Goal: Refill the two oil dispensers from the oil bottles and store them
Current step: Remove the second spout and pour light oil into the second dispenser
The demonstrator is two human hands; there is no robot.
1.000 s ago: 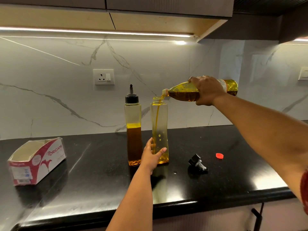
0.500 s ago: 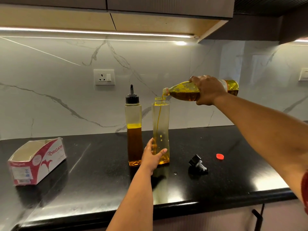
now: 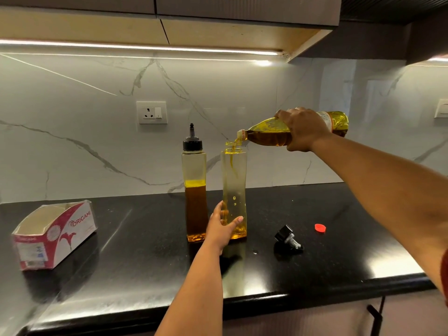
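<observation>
Tipping the oil bottle [image 3: 269, 134] on its side, the right hand [image 3: 301, 129] grips it and pours a thin yellow stream into the open dispenser [image 3: 234, 180] on the black counter [image 3: 145, 238], while the left hand [image 3: 221, 227] holds that dispenser low down, beside the capped dispenser [image 3: 194, 190].
</observation>
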